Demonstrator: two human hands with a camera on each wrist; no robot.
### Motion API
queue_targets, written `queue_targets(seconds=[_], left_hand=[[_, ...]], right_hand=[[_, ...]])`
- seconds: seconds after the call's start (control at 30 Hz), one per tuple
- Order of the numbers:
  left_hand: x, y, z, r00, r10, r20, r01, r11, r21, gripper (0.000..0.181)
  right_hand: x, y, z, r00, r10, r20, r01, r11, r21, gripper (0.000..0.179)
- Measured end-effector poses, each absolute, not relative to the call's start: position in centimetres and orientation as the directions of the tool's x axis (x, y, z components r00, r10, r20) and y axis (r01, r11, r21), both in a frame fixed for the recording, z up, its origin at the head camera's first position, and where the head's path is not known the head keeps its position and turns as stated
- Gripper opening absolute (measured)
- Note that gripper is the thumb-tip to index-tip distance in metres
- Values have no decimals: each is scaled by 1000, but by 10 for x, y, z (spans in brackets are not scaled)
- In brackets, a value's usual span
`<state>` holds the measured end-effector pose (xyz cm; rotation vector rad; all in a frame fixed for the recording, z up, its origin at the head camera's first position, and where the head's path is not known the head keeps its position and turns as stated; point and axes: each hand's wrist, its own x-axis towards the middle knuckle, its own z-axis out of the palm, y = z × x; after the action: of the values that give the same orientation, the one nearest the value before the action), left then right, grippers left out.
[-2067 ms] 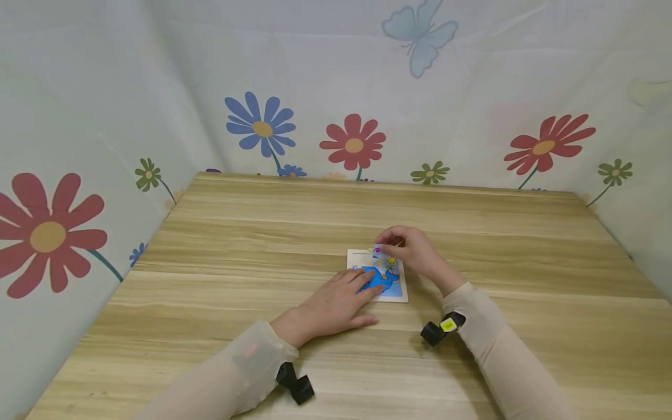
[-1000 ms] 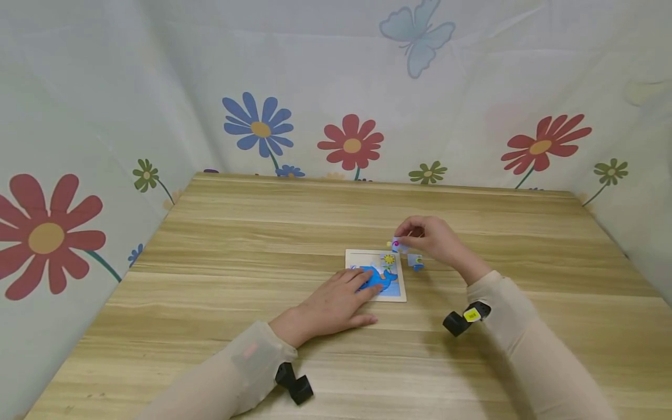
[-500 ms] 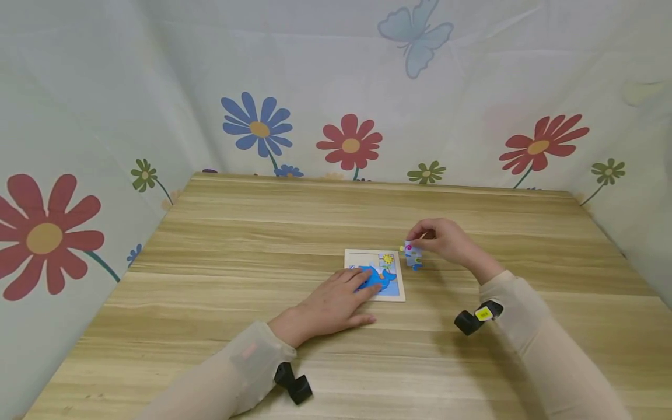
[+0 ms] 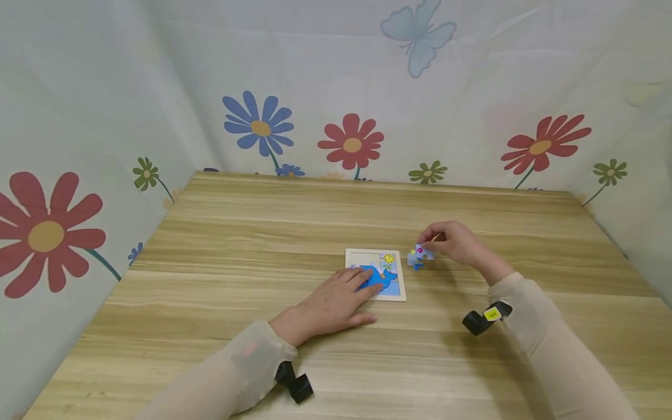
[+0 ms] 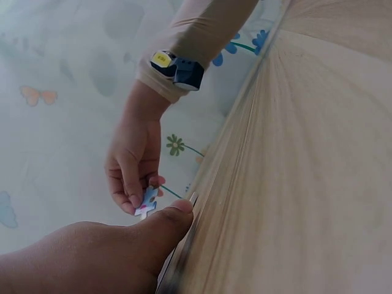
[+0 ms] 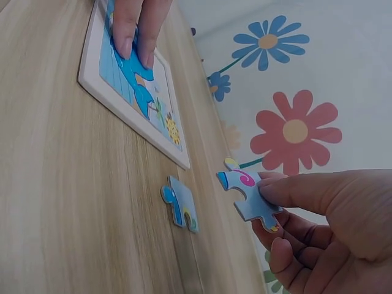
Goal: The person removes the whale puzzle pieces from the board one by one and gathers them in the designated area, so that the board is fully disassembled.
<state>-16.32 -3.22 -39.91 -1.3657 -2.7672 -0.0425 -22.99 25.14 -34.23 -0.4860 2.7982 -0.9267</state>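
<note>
A jigsaw puzzle piece (image 6: 250, 195), light blue with a pink swirl, is pinched between thumb and fingers of my right hand (image 4: 455, 242), raised off the table. Another blue puzzle piece (image 6: 180, 203) lies on the table just right of the puzzle board (image 4: 403, 291). That pale-framed board carries a blue whale picture with a yellow sun at its upper right; its upper left part shows bare backing. My left hand (image 4: 336, 303) lies flat with its fingers resting on the board's lower part, covering some of the whale.
The wood-grain table (image 4: 252, 233) extends on all sides of the board. Behind it hangs a white curtain (image 4: 315, 70) printed with flowers and a butterfly. A small black camera (image 4: 294, 382) sits at the left wrist, and a similar camera (image 4: 487, 318) at the right.
My right hand has lifted the swirl piece away from the board's top and carried it right, over and past the loose piece on the table. My left hand stays on the board.
</note>
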Motion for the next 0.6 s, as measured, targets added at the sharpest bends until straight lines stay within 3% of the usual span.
queue_targets(seconds=[0.6], left_hand=[[-164, -33, -400, -613, 788, 57, 790, 613, 21, 61]], right_hand=[[-229, 267, -353, -939, -331, -89, -209, 760, -616, 12]])
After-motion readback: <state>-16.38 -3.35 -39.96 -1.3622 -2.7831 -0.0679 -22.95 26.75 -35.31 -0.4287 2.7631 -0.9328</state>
